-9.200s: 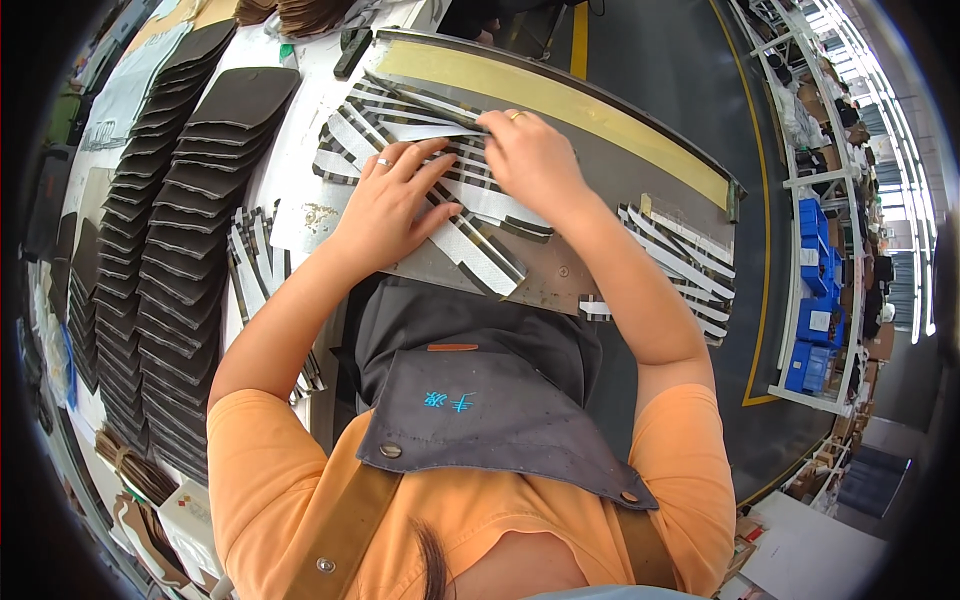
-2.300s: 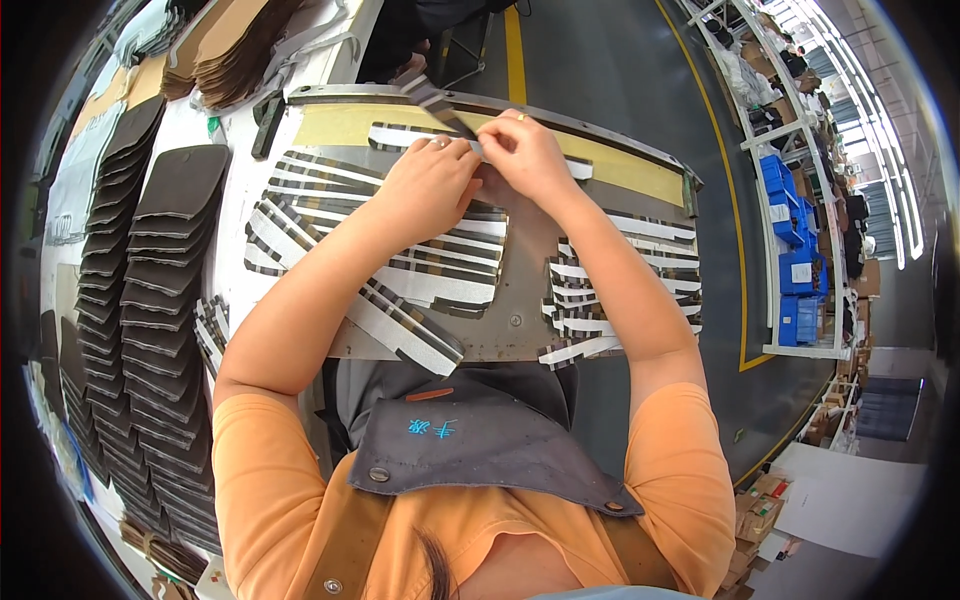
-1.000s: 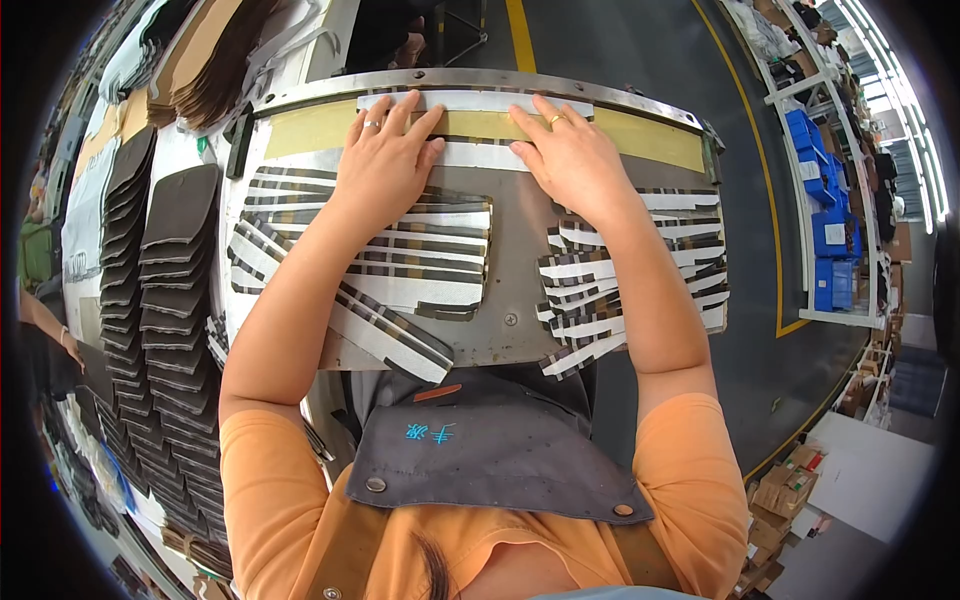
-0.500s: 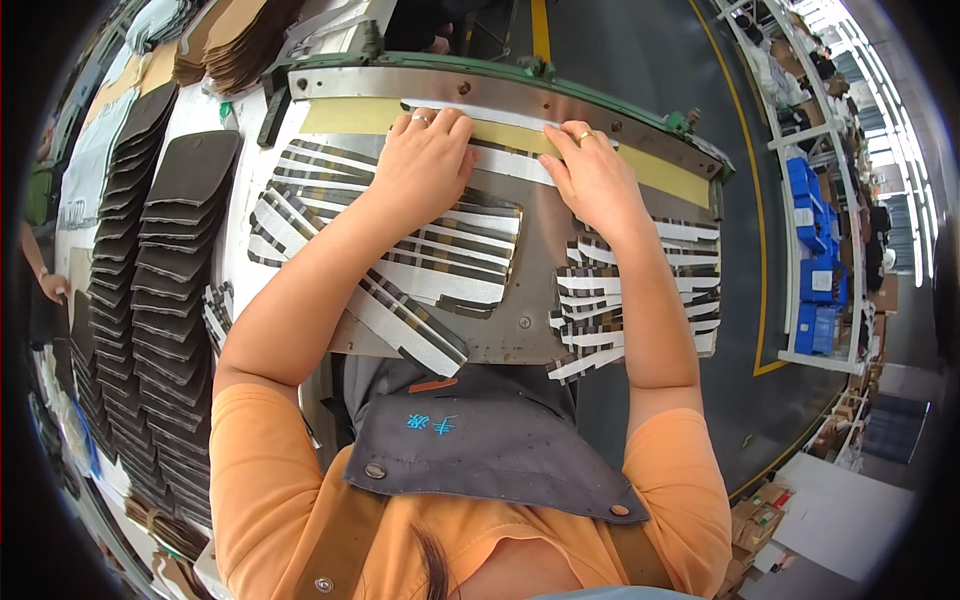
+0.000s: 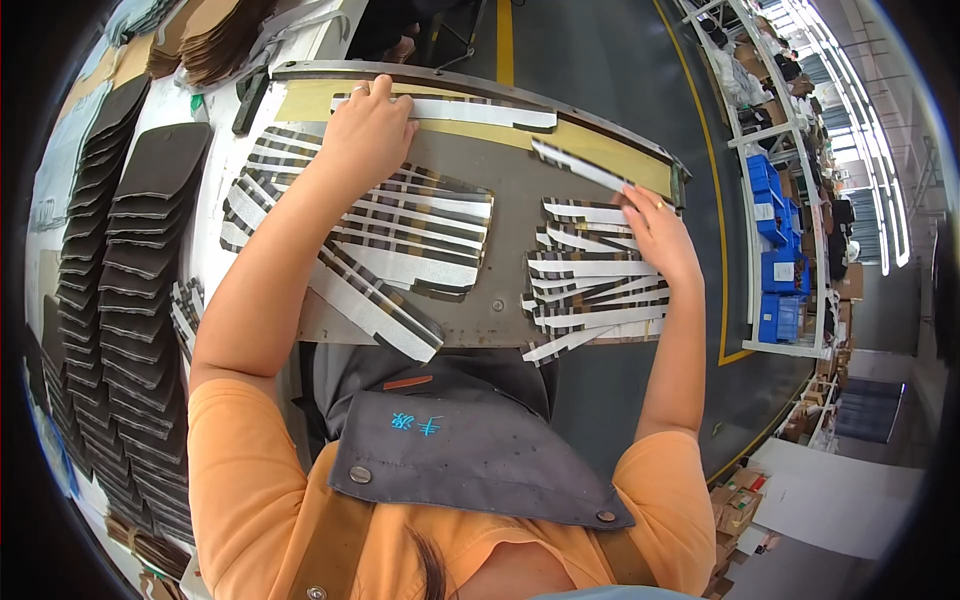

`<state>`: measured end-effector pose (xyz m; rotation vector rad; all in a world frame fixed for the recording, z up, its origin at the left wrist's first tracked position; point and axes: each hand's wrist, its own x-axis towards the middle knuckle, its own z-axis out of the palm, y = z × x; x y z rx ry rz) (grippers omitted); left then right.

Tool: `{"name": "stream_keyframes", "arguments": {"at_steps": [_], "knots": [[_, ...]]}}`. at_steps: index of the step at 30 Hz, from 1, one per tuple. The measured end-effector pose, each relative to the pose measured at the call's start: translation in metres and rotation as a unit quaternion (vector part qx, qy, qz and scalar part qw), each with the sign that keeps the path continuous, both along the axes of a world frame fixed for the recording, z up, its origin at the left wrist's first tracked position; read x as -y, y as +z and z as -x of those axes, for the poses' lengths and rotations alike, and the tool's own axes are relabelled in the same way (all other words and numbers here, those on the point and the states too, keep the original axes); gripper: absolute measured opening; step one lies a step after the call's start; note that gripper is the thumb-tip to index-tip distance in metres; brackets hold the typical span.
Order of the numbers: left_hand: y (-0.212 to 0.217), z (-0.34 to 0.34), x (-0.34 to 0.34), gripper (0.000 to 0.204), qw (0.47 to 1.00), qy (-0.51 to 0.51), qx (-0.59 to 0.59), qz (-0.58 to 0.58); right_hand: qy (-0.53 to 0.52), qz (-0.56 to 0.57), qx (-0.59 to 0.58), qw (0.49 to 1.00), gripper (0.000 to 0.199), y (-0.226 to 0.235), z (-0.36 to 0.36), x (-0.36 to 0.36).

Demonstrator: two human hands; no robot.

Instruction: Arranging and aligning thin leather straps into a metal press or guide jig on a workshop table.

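My left hand (image 5: 370, 125) is at the far left of a grey metal plate, its bent fingers on the left end of a white strip with dark checked edges (image 5: 480, 112). That strip lies along a yellow band (image 5: 450, 133). To the right, my right hand (image 5: 657, 235) pinches the right end of another narrow white strip with dark edging (image 5: 580, 165), held tilted over the plate. Just below it lies a pile of similar cut strips (image 5: 590, 268). Near my left forearm, a checked fabric panel with white strips (image 5: 415, 235) lies on the plate, with a loose strip (image 5: 375, 310) slanting toward me.
A metal rail (image 5: 470, 85) runs along the plate's far edge. Overlapping stacks of dark padded pieces (image 5: 150, 230) line the table at left, with brown pieces (image 5: 225, 45) behind. Shelving with blue bins (image 5: 775, 240) stands across the floor at right.
My right hand has moved right and toward me, carrying a narrow strip. My left hand remains at the far edge. The broad steel bar with its green frame no longer shows there.
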<state>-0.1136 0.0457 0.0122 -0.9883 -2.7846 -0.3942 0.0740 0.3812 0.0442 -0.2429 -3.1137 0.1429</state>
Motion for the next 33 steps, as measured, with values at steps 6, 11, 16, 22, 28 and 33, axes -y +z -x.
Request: {"name": "stream_keyframes", "arguments": {"at_steps": [6,11,16,22,28,33], "knots": [[-0.018,-0.005,-0.012,0.035,0.997,-0.040,-0.057,-0.020,0.063,0.071,-0.043,0.995,0.030,0.002,0.006,0.012],[-0.029,-0.009,-0.020,0.037,0.997,-0.056,-0.032,-0.049,0.142,0.087,-0.132,0.977,0.035,-0.019,0.075,0.082],[-0.017,-0.016,-0.018,0.039,0.996,-0.031,-0.076,0.029,0.131,0.010,-0.123,0.984,0.041,-0.042,0.089,0.085],[-0.022,-0.014,-0.019,0.039,0.998,-0.017,-0.063,0.017,0.108,0.004,-0.118,0.987,0.045,-0.040,0.090,0.082],[-0.017,-0.015,-0.023,0.040,0.998,-0.035,-0.043,-0.008,0.111,-0.003,-0.151,0.982,0.040,-0.036,0.087,0.085],[-0.016,-0.017,-0.019,0.039,0.997,-0.043,-0.069,0.005,0.125,0.008,-0.153,0.980,0.038,-0.033,0.088,0.088]]}}
